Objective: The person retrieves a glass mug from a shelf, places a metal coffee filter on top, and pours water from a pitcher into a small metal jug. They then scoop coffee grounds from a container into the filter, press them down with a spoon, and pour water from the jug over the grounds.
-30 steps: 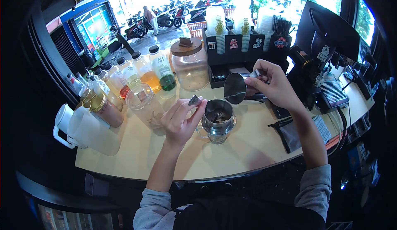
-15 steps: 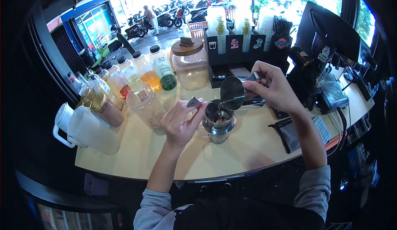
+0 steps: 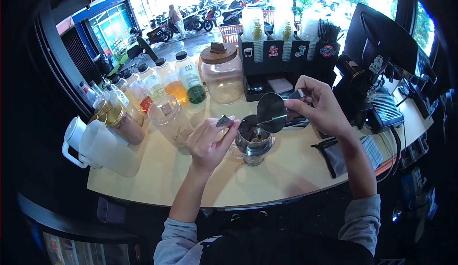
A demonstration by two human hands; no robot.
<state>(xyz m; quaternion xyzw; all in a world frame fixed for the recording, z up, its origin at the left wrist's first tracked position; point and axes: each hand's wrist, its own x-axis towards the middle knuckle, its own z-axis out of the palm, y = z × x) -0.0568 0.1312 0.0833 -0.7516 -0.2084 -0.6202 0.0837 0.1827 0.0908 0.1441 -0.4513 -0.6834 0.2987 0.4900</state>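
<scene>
A metal pitcher (image 3: 272, 113) is tilted over a metal coffee dripper (image 3: 254, 134), its handle in my right hand (image 3: 318, 104). Brown coffee grounds show inside the dripper, which rests on a clear glass mug (image 3: 254, 159). At the pitcher's lip a thin stream seems to run down into the dripper. My left hand (image 3: 210, 143) is just left of the dripper, thumb and fingers pinching a small dark metal piece (image 3: 224, 121). Behind that wrist stands a clear plastic container (image 3: 167, 117).
Two pitchers (image 3: 109, 148) and syrup bottles (image 3: 192, 81) line the left side. A wood-lidded jar (image 3: 223, 79) stands beside a black cup organiser (image 3: 286, 60). To the right are a coffee grinder (image 3: 365, 69) and a dark cloth (image 3: 330, 156). Outside is a person (image 3: 176, 21) near motorbikes.
The pitcher and my right hand have shifted very slightly right and down in view. The whole scene has moved a little the same way. Both grips look unchanged.
</scene>
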